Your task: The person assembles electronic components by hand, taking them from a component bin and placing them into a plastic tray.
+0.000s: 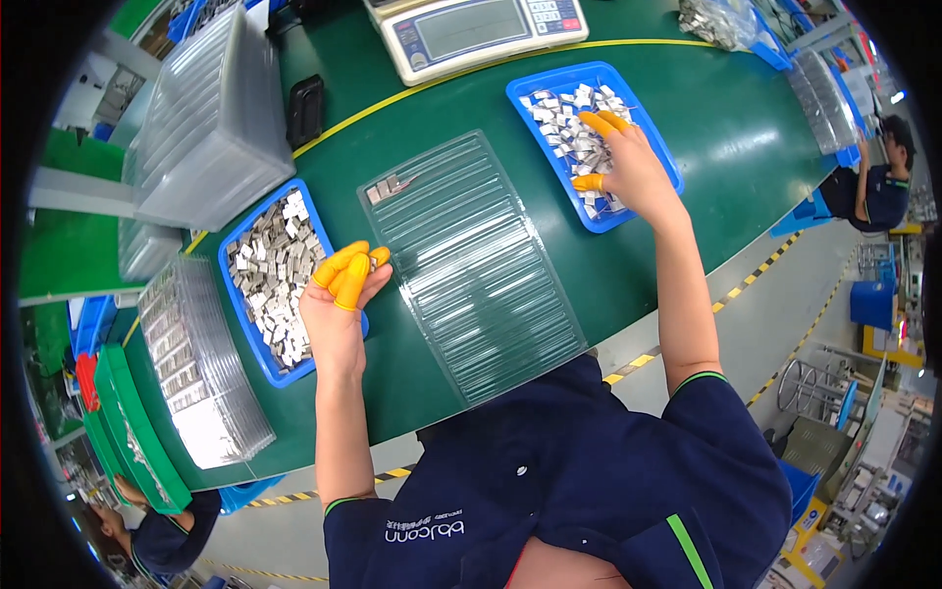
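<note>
My left hand point(340, 297), with yellow finger cots, is closed in a pinch beside the left blue tray. A tiny bit of something shows at its fingertips, too small to name. That left tray point(229, 294) holds a heap of small grey and white block-shaped parts point(270, 257). My right hand point(633, 167) reaches into the right blue tray point(659, 147), thumb and fingers apart over white parts with thin wires point(567, 128). Between the hands lies a clear ribbed plastic tray point(481, 265). A few small grey-white pieces point(390, 187) sit in its far left corner.
A scale point(481, 29) stands at the far edge. Stacked clear trays point(211, 108) rise at the far left, beside a black holder point(306, 110). Filled clear trays point(201, 363) and a green bin point(137, 432) are at left. Other people point(878, 182) sit at both sides.
</note>
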